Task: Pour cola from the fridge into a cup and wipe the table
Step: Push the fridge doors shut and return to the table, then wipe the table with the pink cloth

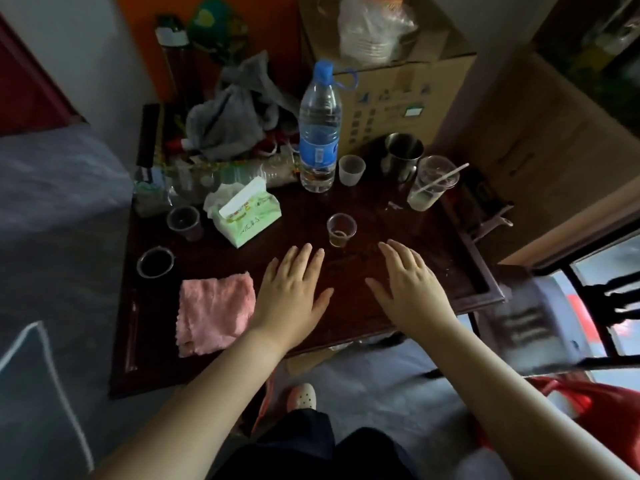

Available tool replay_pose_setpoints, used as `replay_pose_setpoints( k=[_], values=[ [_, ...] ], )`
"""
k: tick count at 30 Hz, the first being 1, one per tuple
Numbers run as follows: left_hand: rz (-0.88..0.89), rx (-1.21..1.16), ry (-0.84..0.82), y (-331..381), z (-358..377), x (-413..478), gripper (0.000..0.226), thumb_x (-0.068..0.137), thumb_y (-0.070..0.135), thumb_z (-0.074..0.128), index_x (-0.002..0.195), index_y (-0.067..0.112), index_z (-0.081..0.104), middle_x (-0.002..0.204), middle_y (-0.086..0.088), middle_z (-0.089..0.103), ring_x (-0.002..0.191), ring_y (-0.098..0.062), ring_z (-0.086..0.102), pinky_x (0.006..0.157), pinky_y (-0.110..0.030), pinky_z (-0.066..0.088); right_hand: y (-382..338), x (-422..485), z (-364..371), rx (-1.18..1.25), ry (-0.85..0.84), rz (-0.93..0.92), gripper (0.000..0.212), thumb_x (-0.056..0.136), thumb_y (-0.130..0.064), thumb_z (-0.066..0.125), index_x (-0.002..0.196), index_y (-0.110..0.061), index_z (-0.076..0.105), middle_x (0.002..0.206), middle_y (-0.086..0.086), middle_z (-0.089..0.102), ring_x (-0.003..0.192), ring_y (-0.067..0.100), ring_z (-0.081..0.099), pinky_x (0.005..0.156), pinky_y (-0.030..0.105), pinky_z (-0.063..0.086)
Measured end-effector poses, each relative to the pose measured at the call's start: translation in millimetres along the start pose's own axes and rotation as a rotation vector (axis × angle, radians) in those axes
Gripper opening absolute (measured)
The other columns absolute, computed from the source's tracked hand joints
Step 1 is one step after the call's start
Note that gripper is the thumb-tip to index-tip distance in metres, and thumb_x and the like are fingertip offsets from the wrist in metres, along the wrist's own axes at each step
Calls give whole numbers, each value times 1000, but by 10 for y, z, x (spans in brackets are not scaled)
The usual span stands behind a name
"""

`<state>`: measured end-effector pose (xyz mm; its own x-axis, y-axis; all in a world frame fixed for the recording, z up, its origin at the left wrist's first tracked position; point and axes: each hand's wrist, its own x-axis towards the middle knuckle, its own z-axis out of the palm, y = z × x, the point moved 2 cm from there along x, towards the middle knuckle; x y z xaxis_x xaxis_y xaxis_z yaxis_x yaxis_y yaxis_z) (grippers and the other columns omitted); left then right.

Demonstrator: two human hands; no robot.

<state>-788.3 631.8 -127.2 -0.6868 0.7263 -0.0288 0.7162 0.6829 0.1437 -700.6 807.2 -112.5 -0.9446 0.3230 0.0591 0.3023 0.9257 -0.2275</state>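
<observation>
On the table (149, 341), close to its left edge, 1 small clear cup of dark liquid (154, 263) stands upright. Behind it, nearer the back, is another small clear cup (184, 221); what it holds is hard to tell. Near the front-left corner lies a pink cloth (214, 313), folded and flat, just beside the left hand (294, 292). That hand rests palm down on the wood near the front edge, fingers straight and slightly spread, holding nothing. Behind the cloth, a green and white tissue pack (244, 214) sits with 1 sheet sticking up. At the back-left corner is a heap of grey fabric (235, 112) over clutter that is too jumbled to make out.

At the middle of the back edge stands a tall clear water bottle (318, 133) with a blue cap and label. Near the table's centre, just beyond the fingertips of both hands, is a small clear cup with a little brown liquid (341, 230) at the bottom. A frosted cup (351, 169) stands just right of the bottle.

The right hand (412, 289) also lies flat, palm down, fingers spread, gripping nothing. Toward the back-right corner are a steel mug (403, 157) and, just beside it, a plastic cup with a straw (431, 183) and some milky liquid. A cardboard box (398, 91) stands behind the table.
</observation>
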Motion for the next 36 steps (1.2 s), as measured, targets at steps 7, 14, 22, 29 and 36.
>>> replay_pose_setpoints(
  k=[7,14,22,29,36],
  values=[
    [67,-64,-214,233,712,13,66,88,47,26,143,12,35,147,-13,38,134,-30,37,106,-48,33,222,493,240,13,-93,-27,64,90,-38,53,141,-4,35,144,15,40,134,29,34,107,38,33],
    [-36,-120,-254,405,1166,32,64,94,44,28,149,13,17,156,-11,14,144,-29,13,115,-47,17,288,1016,489,32,-219,-143,65,90,-34,55,143,-6,30,147,12,34,135,28,31,107,39,33],
    [-160,-175,-242,663,1533,-64,64,89,43,30,145,12,32,153,-11,27,140,-30,27,109,-50,30,310,1432,725,5,-334,-318,73,90,-33,55,147,-10,17,155,12,16,141,30,20,109,42,31],
    [-236,-113,-199,778,1726,-131,68,89,48,33,148,17,23,155,-10,20,142,-31,19,113,-50,21,352,1624,890,-7,-386,-388,75,90,-36,55,149,-14,13,157,9,13,143,27,15,109,43,29],
    [-223,-68,-148,775,1764,-146,70,89,53,29,148,17,22,155,-10,21,142,-31,17,114,-51,20,402,1653,964,-1,-348,-416,70,88,-34,58,145,-11,25,147,8,32,133,26,32,100,43,39]
  ],
)
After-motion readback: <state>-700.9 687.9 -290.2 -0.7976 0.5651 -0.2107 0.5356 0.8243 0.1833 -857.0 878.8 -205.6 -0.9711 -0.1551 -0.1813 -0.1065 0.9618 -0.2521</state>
